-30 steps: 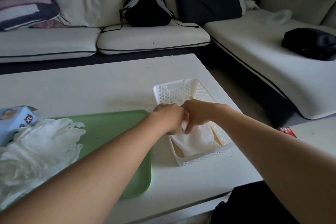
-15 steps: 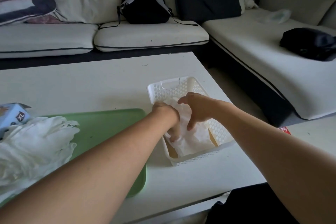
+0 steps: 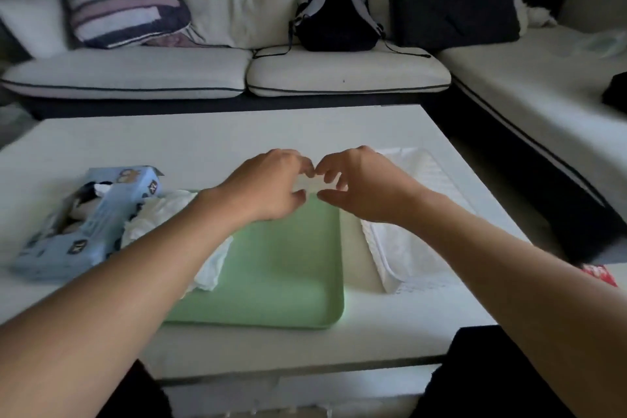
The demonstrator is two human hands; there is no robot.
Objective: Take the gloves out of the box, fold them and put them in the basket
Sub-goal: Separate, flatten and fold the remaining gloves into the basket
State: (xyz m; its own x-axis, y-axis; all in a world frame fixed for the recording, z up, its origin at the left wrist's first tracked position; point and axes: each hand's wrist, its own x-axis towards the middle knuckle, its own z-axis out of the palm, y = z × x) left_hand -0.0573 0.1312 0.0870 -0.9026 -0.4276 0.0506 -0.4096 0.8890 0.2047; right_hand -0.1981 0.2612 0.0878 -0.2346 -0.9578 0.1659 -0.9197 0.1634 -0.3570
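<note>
While hands (image 3: 315, 185) hover, smooth green tray (image 3: 288, 265)

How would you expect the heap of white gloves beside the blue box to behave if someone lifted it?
The heap of white gloves lies crumpled and draped over the green tray, so it is probably floppy and very light. Being loose and tangled, several gloves would likely come up together.
</note>
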